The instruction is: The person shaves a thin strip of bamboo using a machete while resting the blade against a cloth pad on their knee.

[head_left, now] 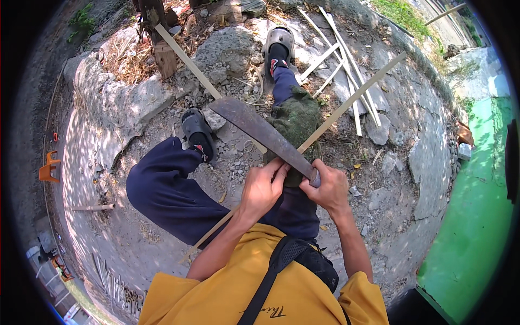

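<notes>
A machete (pixel 257 127) with a broad, dark, worn blade slants from upper left down to my right hand (pixel 329 189), which is closed around its handle. My left hand (pixel 264 187) is pinched closed beside the blade, on a long pale bamboo strip (pixel 360 93). The strip runs from the upper right, under the blade and through the hand; its tail shows beyond my left forearm. A second strip (pixel 189 65) comes from the upper left and passes beneath the blade; its near end lies close to my left fingers. A dark green cloth (pixel 297 119) covers my outstretched right leg, under the crossing.
Several pale strips (pixel 346 65) lie loose on the rubble ahead to the right. Broken concrete slabs (pixel 227 51) and a tree stump (pixel 164 57) stand ahead on the left. A green painted surface (pixel 466 216) borders the right; an orange chair (pixel 49 167) is far left.
</notes>
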`<action>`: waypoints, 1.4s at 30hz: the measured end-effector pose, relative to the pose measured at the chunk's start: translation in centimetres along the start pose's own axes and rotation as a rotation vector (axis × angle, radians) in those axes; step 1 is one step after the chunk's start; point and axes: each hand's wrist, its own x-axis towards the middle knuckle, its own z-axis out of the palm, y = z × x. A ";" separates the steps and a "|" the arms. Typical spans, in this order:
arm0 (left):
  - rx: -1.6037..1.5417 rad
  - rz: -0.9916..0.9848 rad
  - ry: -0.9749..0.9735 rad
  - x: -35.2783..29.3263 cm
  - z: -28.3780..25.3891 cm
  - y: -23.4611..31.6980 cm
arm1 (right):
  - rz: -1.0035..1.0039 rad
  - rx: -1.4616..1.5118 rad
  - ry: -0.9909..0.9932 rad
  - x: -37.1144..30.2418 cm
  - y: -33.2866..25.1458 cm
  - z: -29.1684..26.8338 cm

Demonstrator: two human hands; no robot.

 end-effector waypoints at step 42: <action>0.053 0.046 0.087 -0.1 1.7 -0.3 | 0.084 0.030 0.036 0.0 -1.8 0.0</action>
